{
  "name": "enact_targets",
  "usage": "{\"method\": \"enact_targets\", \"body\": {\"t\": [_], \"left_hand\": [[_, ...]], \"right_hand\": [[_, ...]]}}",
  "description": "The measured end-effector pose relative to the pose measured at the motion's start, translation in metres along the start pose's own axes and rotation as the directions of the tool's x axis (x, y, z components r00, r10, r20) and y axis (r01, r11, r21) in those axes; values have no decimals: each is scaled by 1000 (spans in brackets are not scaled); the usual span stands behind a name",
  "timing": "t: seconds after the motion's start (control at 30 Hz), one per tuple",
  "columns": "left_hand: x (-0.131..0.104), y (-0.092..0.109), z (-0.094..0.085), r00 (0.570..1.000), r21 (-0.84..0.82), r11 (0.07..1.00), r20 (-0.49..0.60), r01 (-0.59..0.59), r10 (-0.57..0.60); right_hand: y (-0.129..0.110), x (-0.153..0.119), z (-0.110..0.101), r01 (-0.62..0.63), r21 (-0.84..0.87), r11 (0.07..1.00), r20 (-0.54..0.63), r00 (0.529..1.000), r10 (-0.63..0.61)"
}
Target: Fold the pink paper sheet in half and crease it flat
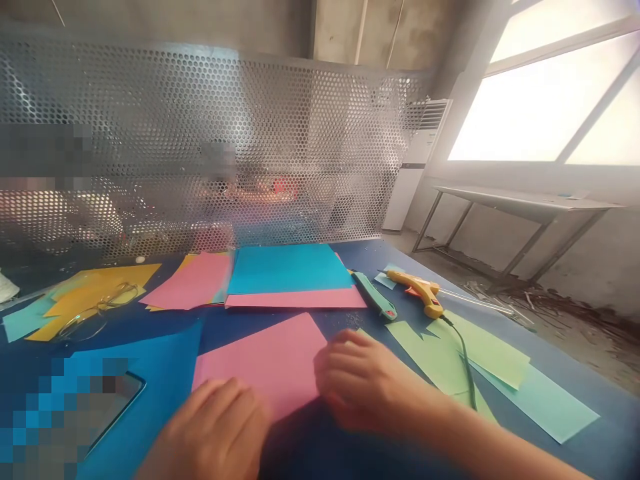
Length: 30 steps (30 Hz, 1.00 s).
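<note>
Two bare hands press on one pink paper sheet [265,363] lying flat on a blue table [590,400]: the left hand [215,433] rests palm-down on its near corner, fingers loosely spread and gripping nothing, while the right hand [363,383] sits on its right edge with fingers curled inward, though whether they pinch the sheet cannot be told. Just beyond, one blue sheet [287,268] lies atop a second pink sheet [295,299], with a third pink sheet [193,280] to their left. One teal utility knife [376,297] and one yellow glue gun [420,290] lie right of the stack, the gun's cord trailing over green paper pieces [450,353]. At far left, one pair of scissors [95,310] rests on yellow paper scraps [95,290], before a perforated metal screen [200,147]
</note>
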<state>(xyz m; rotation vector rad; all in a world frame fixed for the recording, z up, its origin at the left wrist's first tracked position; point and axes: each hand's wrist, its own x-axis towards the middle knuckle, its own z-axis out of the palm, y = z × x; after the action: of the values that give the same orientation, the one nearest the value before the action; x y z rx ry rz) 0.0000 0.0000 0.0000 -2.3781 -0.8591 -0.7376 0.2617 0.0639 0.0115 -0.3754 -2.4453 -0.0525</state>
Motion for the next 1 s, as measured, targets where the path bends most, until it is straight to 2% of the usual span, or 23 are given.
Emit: {"method": "enact_targets", "body": {"t": [0.13,0.23,0.33,0.47,0.6,0.8,0.97,1.0], "left_hand": [[3,-23,-10,999,6,1000,45,8,-8],[9,-30,-18,999,31,999,45,26,-27],[12,-26,-20,1000,33,999,8,4,-4],[8,-15,-16,999,8,999,-29,-32,33],[6,-10,-16,999,-41,998,-14,-37,36],[16,-14,-24,999,-69,997,39,-17,20],[14,-48,-32,999,-6,999,-22,-44,43],[12,-57,-34,999,11,1000,-43,11,-10]], "right_hand": [[44,-7,-31,-27,-177,984,-75,997,14],[57,-9,-48,-133,-297,946,-214,974,69],[39,-4,-46,-139,-293,946,-260,964,61],[-6,6,-21,5,-205,979,-122,992,-30],[-28,8,-5,22,-173,985,-87,995,-38],[-16,6,-24,15,-191,982,-101,994,-34],[14,1,-47,-74,-236,969,-206,978,24],[20,0,-51,-103,-241,965,-238,970,44]]}}
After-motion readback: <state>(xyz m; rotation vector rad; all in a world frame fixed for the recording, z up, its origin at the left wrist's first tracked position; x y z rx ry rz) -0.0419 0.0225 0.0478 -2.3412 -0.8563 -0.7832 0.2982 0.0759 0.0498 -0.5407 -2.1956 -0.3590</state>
